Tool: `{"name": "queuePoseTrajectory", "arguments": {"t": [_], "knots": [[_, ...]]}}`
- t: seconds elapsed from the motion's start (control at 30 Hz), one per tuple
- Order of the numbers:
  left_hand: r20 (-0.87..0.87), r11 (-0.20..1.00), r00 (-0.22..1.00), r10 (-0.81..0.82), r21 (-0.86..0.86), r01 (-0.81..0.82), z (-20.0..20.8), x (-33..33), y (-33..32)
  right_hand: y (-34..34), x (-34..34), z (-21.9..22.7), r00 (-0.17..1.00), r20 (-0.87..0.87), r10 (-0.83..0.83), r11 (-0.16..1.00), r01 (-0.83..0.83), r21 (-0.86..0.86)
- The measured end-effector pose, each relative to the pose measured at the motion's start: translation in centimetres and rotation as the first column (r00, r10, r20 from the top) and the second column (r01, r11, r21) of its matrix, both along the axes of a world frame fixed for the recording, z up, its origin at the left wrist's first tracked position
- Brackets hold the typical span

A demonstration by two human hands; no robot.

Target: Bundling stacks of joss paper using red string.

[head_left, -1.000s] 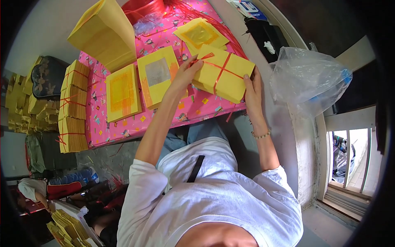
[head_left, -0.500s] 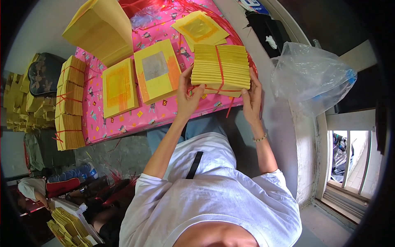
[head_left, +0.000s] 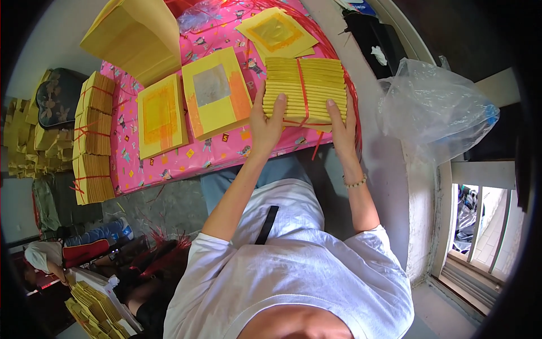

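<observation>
A thick bundle of folded yellow paper (head_left: 322, 90), tied crosswise with red string (head_left: 303, 85), sits at the right of the pink table. My left hand (head_left: 268, 121) grips its left side, the thumb on the folded edges. On the opposite side my right hand (head_left: 342, 124) grips it the same way, thumb on top and fingers along the side. A loose red string end hangs below the bundle. Left of my left hand lies a yellow paper stack (head_left: 216, 93) with a silver square and an orange band. Beside that is another stack (head_left: 162, 120) with a gold-orange square.
Tied yellow bundles (head_left: 93, 135) line the table's left edge. A tall yellow paper pile (head_left: 135, 39) stands at the back left, loose gold-square sheets (head_left: 276, 34) at the back. Red strings run along the right edge. A clear plastic bag (head_left: 437, 107) hangs at right. Another person (head_left: 45, 257) sits lower left.
Both thumbs have moved up from the bundle's lower edge onto its folded edges. The bundle has tilted slightly, showing more of its folded side.
</observation>
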State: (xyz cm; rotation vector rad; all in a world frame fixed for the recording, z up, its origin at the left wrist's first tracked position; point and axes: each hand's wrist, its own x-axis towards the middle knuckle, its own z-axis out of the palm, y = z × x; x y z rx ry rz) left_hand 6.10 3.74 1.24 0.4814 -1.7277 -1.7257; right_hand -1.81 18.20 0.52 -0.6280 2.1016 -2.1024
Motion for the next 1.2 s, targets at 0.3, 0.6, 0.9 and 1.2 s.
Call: {"name": "queuePoseTrajectory", "arguments": {"t": [0.3, 0.6, 0.9, 1.2], "knots": [[-0.009, 0.999, 0.999, 0.037, 0.025, -0.036, -1.1, -0.3, 0.2, -0.4, -0.2, 0.7, 0.999, 0.049, -0.010, 1.000, 0.011, -0.020], [0.042, 0.987, 0.997, -0.061, 0.155, 0.054, -0.6, -0.9, -0.8, -0.3, -1.0, 0.6, 0.991, 0.127, 0.049, 0.998, -0.045, -0.036], [0.016, 0.961, 0.984, -0.179, 0.218, 0.172, 0.5, -0.2, -1.6, 0.4, -1.5, 1.4, 0.947, 0.265, 0.180, 0.980, -0.150, -0.128], [0.044, 0.905, 0.963, -0.265, 0.355, 0.233, -0.3, -0.7, -2.6, 0.4, -2.1, 1.6, 0.966, 0.167, 0.198, 0.977, -0.209, 0.053]]}}
